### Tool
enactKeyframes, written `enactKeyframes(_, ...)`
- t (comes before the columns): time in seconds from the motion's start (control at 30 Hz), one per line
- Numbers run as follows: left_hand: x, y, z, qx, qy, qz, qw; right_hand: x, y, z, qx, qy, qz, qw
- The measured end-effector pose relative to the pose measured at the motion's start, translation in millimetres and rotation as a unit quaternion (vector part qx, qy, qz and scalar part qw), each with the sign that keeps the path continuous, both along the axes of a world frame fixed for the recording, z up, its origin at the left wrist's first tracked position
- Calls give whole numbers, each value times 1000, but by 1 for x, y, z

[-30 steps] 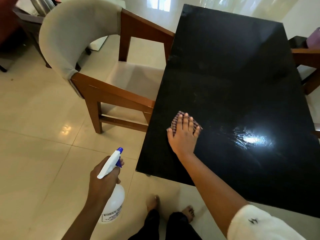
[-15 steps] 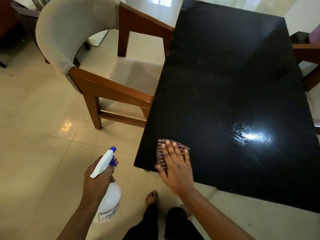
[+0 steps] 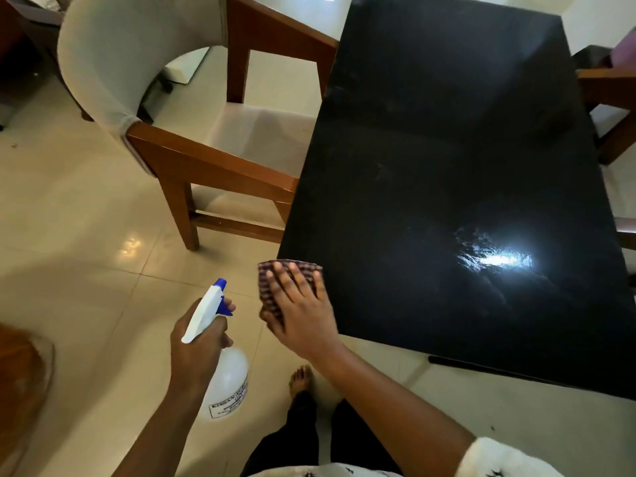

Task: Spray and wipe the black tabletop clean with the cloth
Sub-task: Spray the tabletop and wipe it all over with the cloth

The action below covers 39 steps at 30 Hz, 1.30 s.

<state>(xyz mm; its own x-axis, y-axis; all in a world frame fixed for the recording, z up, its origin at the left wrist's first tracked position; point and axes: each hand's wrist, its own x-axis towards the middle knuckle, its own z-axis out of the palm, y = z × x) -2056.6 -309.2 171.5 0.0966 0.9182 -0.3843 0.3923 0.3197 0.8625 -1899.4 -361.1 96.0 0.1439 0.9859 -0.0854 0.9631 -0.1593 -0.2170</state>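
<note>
The glossy black tabletop point(image 3: 447, 173) fills the right half of the view, with a bright wet glare patch near its front right. My right hand point(image 3: 303, 311) lies flat, fingers spread, on a checked purple cloth point(image 3: 266, 290) at the table's near left corner; the cloth hangs partly over the edge. My left hand point(image 3: 199, 349) grips the neck of a white spray bottle point(image 3: 227, 376) with a blue nozzle, held low over the floor to the left of the table.
A wooden chair with a grey padded back point(image 3: 113, 63) stands against the table's left side. Another wooden chair point(image 3: 609, 98) sits at the right edge. Cream floor tiles point(image 3: 69, 235) surround the table. My bare foot point(image 3: 301, 378) is below the corner.
My right hand has dragged the cloth toward me and leftward, from further in on the tabletop to the near left corner, overhanging the edge. The spray bottle stays held low.
</note>
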Motion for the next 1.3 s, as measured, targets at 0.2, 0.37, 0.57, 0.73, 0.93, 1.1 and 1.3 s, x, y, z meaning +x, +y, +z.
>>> enactKeyframes(0.2,11,7,-7,-10,19,-23,1000,69,-100,-4,1,-16,-182,983)
enactKeyframes(0.37,14,1,-1,2,7,-39,999,25,-40,-5,18,11,-136,991)
enactKeyframes(0.57,20,-8,10,4,1,-59,998,11,-9,-5,-9,3,39,999)
enactKeyframes(0.73,51,-15,22,-32,3,-80,996,69,-84,-9,12,-16,-14,1000)
enactKeyframes(0.93,118,-43,37,-17,-57,-185,981,161,-193,-6,7,-22,-171,985)
enactKeyframes(1.1,171,-80,38,-12,-60,-272,960,225,-265,-2,24,-18,-336,942)
enactKeyframes(1.3,245,-149,42,-13,-61,-330,942,288,-341,-5,63,-3,-472,879)
